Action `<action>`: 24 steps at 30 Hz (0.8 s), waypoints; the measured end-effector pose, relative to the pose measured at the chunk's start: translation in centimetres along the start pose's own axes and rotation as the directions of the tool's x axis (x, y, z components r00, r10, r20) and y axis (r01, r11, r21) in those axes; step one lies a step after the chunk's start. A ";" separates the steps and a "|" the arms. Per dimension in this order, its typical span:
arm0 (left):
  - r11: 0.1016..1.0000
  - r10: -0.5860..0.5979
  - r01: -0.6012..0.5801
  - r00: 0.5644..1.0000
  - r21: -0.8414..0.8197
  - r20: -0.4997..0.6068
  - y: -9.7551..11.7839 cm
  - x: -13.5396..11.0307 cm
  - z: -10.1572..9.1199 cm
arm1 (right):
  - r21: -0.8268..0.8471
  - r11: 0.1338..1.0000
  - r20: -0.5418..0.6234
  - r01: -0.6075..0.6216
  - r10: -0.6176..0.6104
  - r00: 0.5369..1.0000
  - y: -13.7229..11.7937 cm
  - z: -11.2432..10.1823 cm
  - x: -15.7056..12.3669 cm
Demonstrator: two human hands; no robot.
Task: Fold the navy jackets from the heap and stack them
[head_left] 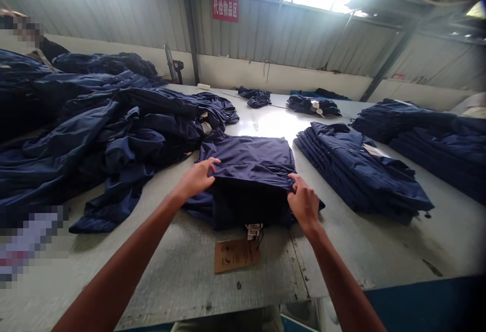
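A navy blue garment [250, 157] lies partly folded on the table in front of me, its near edge lifted so a dark inner side shows below. My left hand [199, 180] pinches the left end of that edge between thumb and fingers. At the right end, my right hand [304, 200] grips the same edge with curled fingers. A brown cardboard tag [237, 256] hangs out toward me on the bare tabletop, beside a small white label [253, 231] at the garment's near side.
Loose navy garments [94, 129] are heaped on the left. Folded ones form a neat stack [353, 165] on the right, with another stack [436, 129] behind it. Small bundles [313, 105] lie toward the far edge of the table [170, 281]. Part of a person shows at far left.
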State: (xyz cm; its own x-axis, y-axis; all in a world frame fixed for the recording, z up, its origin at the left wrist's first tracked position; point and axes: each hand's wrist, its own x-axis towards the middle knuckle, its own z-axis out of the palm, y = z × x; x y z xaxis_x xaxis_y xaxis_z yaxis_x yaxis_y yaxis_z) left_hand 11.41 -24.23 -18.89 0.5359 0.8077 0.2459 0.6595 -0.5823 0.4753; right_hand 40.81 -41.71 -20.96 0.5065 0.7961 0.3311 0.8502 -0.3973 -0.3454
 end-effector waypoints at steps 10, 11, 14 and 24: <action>0.974 0.210 -0.192 0.964 -0.118 0.166 0.5 -1.7 0.7 | -0.073 0.997 0.037 -0.037 0.040 0.998 0.9 0.7 -2.3; 0.953 0.272 -0.239 0.946 -0.186 0.178 0.3 -1.3 -0.3 | -0.072 0.996 0.023 -0.058 0.060 0.998 1.4 0.5 -2.3; 0.930 0.288 -0.292 0.956 -0.224 -0.055 0.4 -0.6 -2.7 | -0.010 0.998 -0.105 -0.068 0.067 0.992 2.9 -0.1 -2.7; 0.977 0.013 -0.028 0.997 0.209 0.072 0.4 -3.8 3.0 | -0.189 0.975 0.020 0.117 -0.115 0.993 4.1 2.4 -4.9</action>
State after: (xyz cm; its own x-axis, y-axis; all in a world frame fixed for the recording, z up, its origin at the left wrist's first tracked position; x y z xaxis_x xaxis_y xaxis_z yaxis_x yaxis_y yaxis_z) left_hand 11.18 -27.83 -22.19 0.5810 0.7912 0.1908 0.7399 -0.6112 0.2810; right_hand 41.50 -46.10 -26.12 0.4023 0.8455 0.3511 0.9153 -0.3804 -0.1324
